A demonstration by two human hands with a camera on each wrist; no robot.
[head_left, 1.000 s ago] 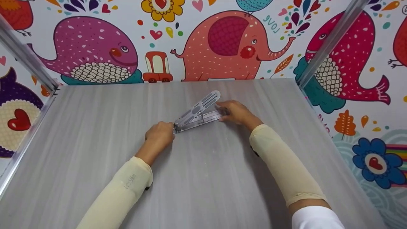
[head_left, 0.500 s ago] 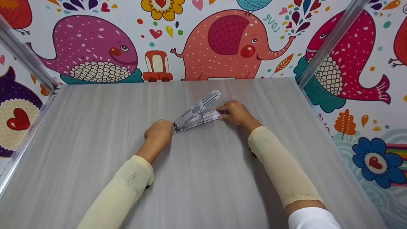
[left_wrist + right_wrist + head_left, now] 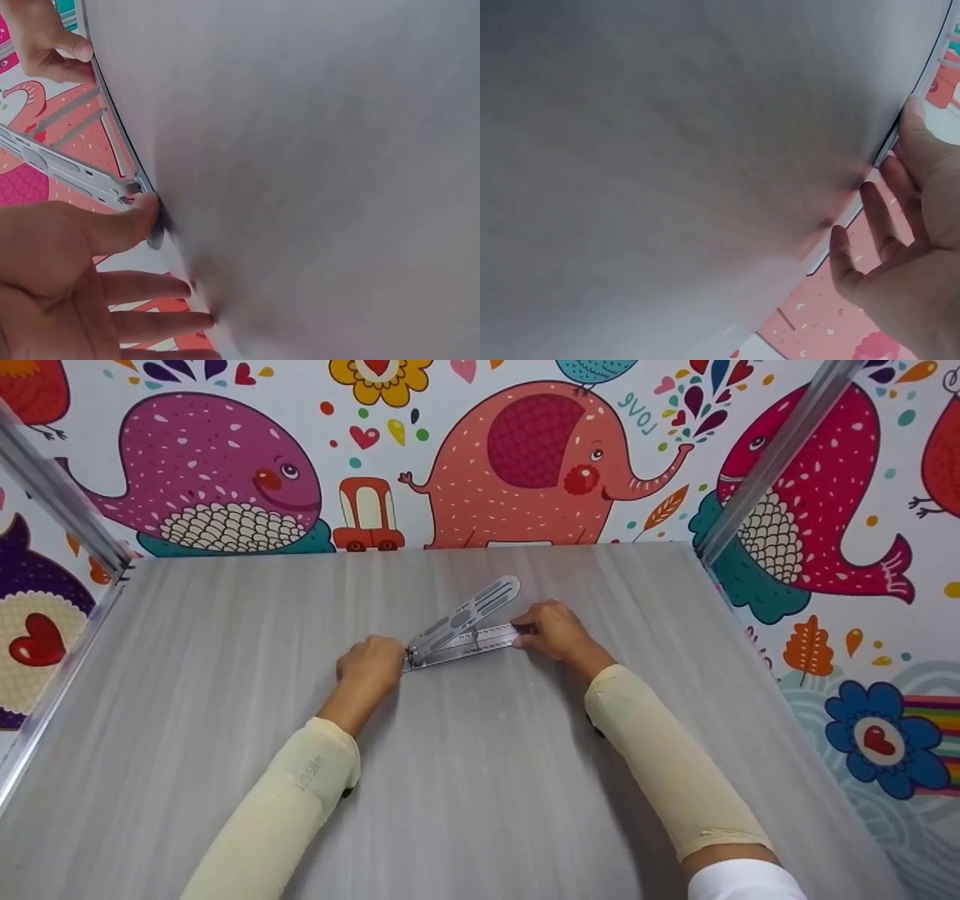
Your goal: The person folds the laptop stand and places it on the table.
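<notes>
Counting, left to right: two hands, one folding metal ruler with two arms, one worktop.
Left hand: the left hand (image 3: 373, 664) rests on the worktop at the hinge end of the ruler. In the left wrist view the thumb (image 3: 124, 223) presses on the hinge; the other fingers are stretched and relaxed, and they grip nothing.
Folding ruler: one piece (image 3: 463, 626), grey metal, lying near the middle of the worktop between the two hands. Its two arms open in a narrow V from the hinge at the left. The upper arm has long slots and points up and to the right, free at its tip. The lower arm has a row of small marks and runs to the right hand.
Right hand: the right hand (image 3: 556, 630) holds the far end of the lower arm, with fingertips and thumb closed on it.
Worktop: one grey surface with wood grain (image 3: 480, 780), carrying the ruler and both hands.
Sleeves: two cream sleeves (image 3: 277, 817), one on each forearm.
Around: wall with colourful animal pictures (image 3: 525, 457) behind; two metal posts, one at the left corner (image 3: 60, 502) and one at the right.
In the way: each hand covers one end of the ruler.
</notes>
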